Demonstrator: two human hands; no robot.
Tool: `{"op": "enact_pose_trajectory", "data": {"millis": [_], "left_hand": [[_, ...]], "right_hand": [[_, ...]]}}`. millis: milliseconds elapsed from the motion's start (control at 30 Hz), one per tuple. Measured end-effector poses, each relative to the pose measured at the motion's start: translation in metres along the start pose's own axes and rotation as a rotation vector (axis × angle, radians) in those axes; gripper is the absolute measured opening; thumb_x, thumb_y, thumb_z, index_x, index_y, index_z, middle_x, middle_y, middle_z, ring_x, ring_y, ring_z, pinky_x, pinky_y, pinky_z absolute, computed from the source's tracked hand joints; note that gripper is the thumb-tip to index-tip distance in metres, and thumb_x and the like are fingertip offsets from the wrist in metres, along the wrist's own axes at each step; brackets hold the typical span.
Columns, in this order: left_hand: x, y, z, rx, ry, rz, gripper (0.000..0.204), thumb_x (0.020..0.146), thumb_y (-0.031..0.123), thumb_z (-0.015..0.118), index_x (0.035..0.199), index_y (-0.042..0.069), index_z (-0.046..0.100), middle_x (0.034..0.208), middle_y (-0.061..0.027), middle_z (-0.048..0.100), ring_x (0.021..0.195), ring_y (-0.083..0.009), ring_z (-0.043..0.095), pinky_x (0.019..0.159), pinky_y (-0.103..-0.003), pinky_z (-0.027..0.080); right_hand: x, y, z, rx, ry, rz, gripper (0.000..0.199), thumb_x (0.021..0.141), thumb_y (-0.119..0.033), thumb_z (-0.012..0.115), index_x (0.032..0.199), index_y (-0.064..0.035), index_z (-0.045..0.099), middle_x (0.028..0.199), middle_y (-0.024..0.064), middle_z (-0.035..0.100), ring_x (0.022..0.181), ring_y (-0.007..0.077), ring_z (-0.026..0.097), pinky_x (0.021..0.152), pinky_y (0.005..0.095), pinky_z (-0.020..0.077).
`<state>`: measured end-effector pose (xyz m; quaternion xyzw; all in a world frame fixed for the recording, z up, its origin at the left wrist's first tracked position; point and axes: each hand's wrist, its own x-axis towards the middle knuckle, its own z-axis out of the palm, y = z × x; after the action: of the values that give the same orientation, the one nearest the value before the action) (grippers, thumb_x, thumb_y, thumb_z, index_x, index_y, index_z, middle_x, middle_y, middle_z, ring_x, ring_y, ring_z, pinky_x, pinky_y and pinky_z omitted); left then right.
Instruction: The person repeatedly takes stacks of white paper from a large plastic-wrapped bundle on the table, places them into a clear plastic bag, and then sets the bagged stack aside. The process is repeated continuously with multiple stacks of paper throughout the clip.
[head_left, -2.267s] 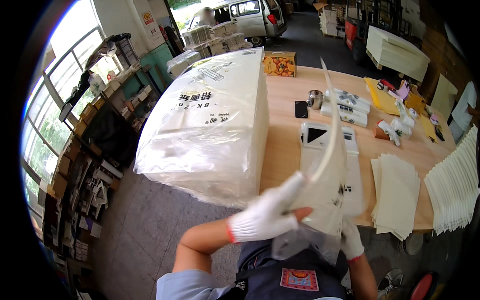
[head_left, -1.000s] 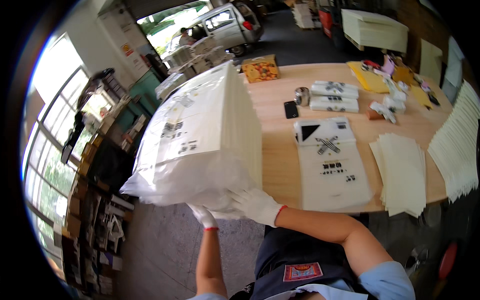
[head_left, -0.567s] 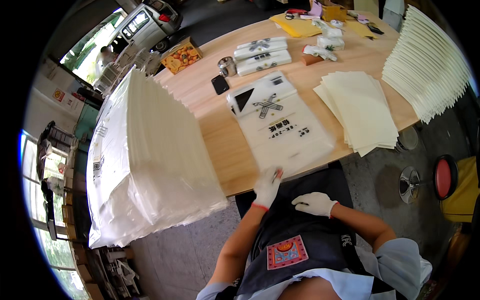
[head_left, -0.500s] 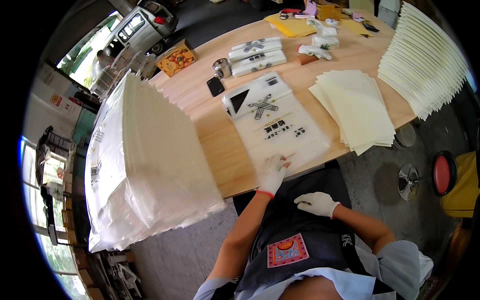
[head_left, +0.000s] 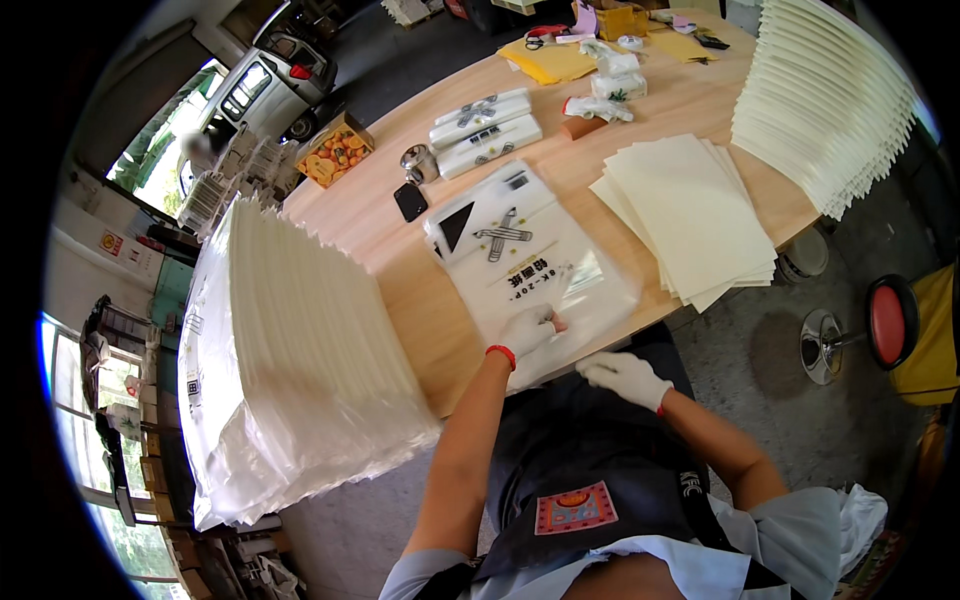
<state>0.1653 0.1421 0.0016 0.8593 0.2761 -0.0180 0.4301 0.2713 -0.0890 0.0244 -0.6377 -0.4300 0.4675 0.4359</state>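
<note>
A stack of clear plastic bags (head_left: 545,265) printed with crossed pencils lies on the table before me. My left hand (head_left: 528,332), in a white glove with bare fingertips, rests on its near part, thumb and fingers pinched on the top bag. The film looks creased and shiny just beyond those fingers. Off the table's near edge, in front of my apron, hovers my gloved right hand (head_left: 628,380). Its fingers are curled together, pointing left at the bags' near edge, and nothing shows in them. To the right of the bags lies a fanned pile of cream paper sheets (head_left: 690,215).
A tall stack of packed paper (head_left: 310,340) stands at the left, and another cream stack (head_left: 820,110) at the far right. Behind the bags are rolled bag bundles (head_left: 488,135), a metal tin (head_left: 418,163), a phone (head_left: 410,202) and a fruit-printed box (head_left: 335,150). A stool (head_left: 885,320) stands right.
My left hand has moved slightly left, and the top bag has buckled beyond its fingers. My right hand has risen from the apron toward the table edge. The whole view has shifted a little.
</note>
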Motion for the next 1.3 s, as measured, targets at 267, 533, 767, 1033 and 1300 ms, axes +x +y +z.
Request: {"op": "enact_pose_trajectory", "data": {"millis": [267, 533, 767, 1033, 1300], "left_hand": [[-0.011, 0.021, -0.026, 0.034, 0.032, -0.076, 0.020, 0.082, 0.021, 0.058, 0.083, 0.002, 0.064, 0.082, -0.0084, 0.067, 0.079, -0.0173, 0.062, 0.072, -0.031, 0.046], [-0.008, 0.023, -0.029, -0.026, 0.308, 0.052, 0.017, 0.086, 0.017, 0.055, 0.082, 0.003, 0.062, 0.082, -0.0062, 0.066, 0.074, -0.0169, 0.060, 0.071, -0.029, 0.046], [-0.036, 0.074, -0.094, -1.265, 0.232, 0.241, 0.014, 0.090, 0.011, 0.056, 0.102, 0.009, 0.049, 0.084, -0.0044, 0.062, 0.067, -0.0101, 0.055, 0.060, -0.023, 0.043], [-0.060, 0.167, -0.007, -0.107, 0.343, 0.538, 0.023, 0.080, -0.004, 0.051, 0.100, 0.006, 0.058, 0.086, -0.0142, 0.063, 0.072, -0.0239, 0.062, 0.063, -0.032, 0.049], [-0.105, 0.178, 0.049, 0.100, 0.253, 0.710, 0.040, 0.069, 0.001, 0.061, 0.108, 0.011, 0.060, 0.091, -0.0133, 0.065, 0.077, -0.0302, 0.065, 0.063, -0.039, 0.053]], "right_hand": [[0.056, -0.003, 0.009, 0.687, -0.089, 0.322, 0.034, 0.092, -0.027, 0.055, 0.119, -0.0057, 0.058, 0.100, 0.0035, 0.061, 0.081, 0.0080, 0.055, 0.070, 0.0217, 0.0447], [0.122, -0.001, 0.024, 0.350, 0.261, -0.053, 0.035, 0.091, -0.037, 0.052, 0.098, -0.0059, 0.065, 0.091, 0.0084, 0.065, 0.080, 0.0175, 0.060, 0.071, 0.0308, 0.0464], [0.056, 0.013, -0.047, -0.742, 0.290, 0.141, 0.044, 0.087, -0.044, 0.048, 0.093, -0.0047, 0.067, 0.092, 0.0200, 0.064, 0.083, 0.0344, 0.062, 0.074, 0.0450, 0.0469], [0.060, -0.061, -0.022, -0.047, 0.371, -0.241, 0.040, 0.087, -0.040, 0.052, 0.095, -0.0026, 0.064, 0.081, 0.0108, 0.064, 0.071, 0.0258, 0.062, 0.065, 0.0404, 0.0491], [0.070, -0.030, 0.007, -0.563, 0.305, -0.371, 0.035, 0.084, -0.038, 0.055, 0.092, -0.0043, 0.062, 0.079, 0.0111, 0.061, 0.067, 0.0282, 0.059, 0.064, 0.0412, 0.0486]]}}
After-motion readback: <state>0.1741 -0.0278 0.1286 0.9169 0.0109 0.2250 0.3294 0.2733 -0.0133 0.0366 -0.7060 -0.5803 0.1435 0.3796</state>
